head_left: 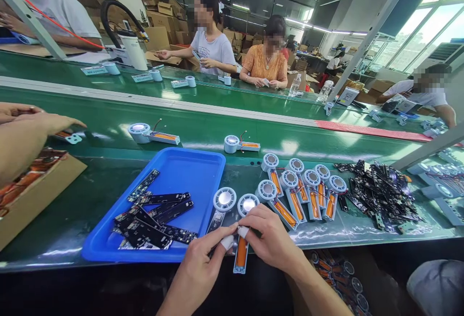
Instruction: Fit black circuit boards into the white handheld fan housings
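My left hand (203,258) and my right hand (266,236) meet at the bench's near edge, fingertips pinched together. Whatever is between them is too small and hidden to name. White wraps cover some fingertips. Just below the fingers, an open fan housing (248,204) with a round grille shows its orange battery (241,252) in the handle; its middle is hidden by my fingers. Beside it, left, lies another fan housing (224,199), with a dark circuit board (216,222) over its handle, partly behind my left hand.
A blue tray (192,161) with several circuit boards stands left. Several open fans (290,179) and a heap of circuit boards (384,195) lie right. Two fans sit on the green conveyor (203,127). A cardboard box (47,195) and another person's arm (29,137) are far left.
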### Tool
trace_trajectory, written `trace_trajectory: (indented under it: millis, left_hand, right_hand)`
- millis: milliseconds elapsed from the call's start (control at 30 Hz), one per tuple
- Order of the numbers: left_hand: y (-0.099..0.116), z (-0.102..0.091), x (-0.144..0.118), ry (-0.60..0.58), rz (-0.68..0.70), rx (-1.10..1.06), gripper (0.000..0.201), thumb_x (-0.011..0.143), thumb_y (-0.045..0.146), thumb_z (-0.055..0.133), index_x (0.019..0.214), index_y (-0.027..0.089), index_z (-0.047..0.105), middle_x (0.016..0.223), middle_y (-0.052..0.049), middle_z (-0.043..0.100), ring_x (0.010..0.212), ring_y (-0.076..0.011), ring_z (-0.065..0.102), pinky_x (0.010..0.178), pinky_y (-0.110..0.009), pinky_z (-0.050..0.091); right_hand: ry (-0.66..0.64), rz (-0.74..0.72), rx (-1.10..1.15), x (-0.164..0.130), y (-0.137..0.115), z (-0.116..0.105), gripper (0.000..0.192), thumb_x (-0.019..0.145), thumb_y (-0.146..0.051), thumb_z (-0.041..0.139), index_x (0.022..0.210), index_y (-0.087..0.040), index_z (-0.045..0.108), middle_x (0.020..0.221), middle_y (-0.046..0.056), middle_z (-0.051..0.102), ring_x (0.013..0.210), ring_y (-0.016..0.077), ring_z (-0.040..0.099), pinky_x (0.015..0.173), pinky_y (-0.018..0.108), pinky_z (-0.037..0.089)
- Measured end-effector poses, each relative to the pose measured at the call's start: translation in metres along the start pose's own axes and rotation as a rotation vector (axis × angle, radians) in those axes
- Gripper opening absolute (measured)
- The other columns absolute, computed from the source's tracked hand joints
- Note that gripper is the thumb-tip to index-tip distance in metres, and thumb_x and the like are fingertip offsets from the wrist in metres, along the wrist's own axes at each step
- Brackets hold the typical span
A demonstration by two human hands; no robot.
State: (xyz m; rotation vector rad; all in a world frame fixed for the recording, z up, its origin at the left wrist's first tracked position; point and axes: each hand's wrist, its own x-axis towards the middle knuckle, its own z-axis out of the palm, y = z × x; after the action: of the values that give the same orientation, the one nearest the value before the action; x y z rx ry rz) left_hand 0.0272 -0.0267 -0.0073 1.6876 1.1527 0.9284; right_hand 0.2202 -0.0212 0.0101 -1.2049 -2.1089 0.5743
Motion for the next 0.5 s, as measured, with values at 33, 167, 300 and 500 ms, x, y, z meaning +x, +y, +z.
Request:
trace_trajectory:
  millis: [33, 167, 300, 500]
  left_hand:
    - [0.0, -0.001, 0.0, 0.012, 0.011, 0.043, 0.032, 0.09, 0.031, 0.051, 0.106, 0.024, 0.077, 0.091, -0.003, 0.081, 0.074, -0.0184, 0.077, 0.066, -0.024, 0.063]
    - [-0.002, -0.004, -0.004, 0.061, -0.009, 0.201, 0.04, 0.091, 0.029, 0.046, 0.124, 0.027, 0.069, 0.1, -0.001, 0.081, 0.091, -0.0208, 0.078, 0.075, -0.026, 0.062]
    - [-0.009, -0.005, -0.008, -0.009, -0.013, 0.34, 0.048, 0.095, 0.022, 0.039, 0.138, 0.03, 0.058, 0.1, 0.001, 0.081, 0.084, -0.0188, 0.078, 0.07, -0.025, 0.061]
    - [-0.008, -0.003, -0.006, -0.086, 0.156, 0.532, 0.055, 0.092, 0.012, 0.033, 0.138, 0.027, 0.059, 0.12, -0.003, 0.076, 0.093, -0.0176, 0.077, 0.074, -0.023, 0.06]
  right_hand:
    - [-0.008, 0.015, 0.011, 0.0, -0.001, -0.001, 0.019, 0.095, -0.009, 0.056, 0.1, -0.019, 0.07, 0.089, 0.004, 0.066, 0.085, 0.0185, 0.057, 0.075, 0.029, 0.046]
    - [-0.109, 0.021, -0.011, -0.007, -0.01, -0.016, 0.037, 0.092, -0.002, 0.051, 0.12, -0.021, 0.064, 0.115, 0.007, 0.061, 0.103, 0.0185, 0.059, 0.088, 0.029, 0.048]
    - [-0.353, -0.005, -0.256, -0.017, -0.015, -0.033, 0.041, 0.088, 0.001, 0.05, 0.116, -0.024, 0.064, 0.107, 0.005, 0.058, 0.092, 0.0178, 0.056, 0.076, 0.027, 0.046]
    - [-0.459, -0.121, -0.599, -0.013, -0.009, -0.026, 0.016, 0.095, -0.007, 0.053, 0.097, -0.02, 0.062, 0.096, 0.004, 0.055, 0.079, 0.0172, 0.053, 0.065, 0.028, 0.04]
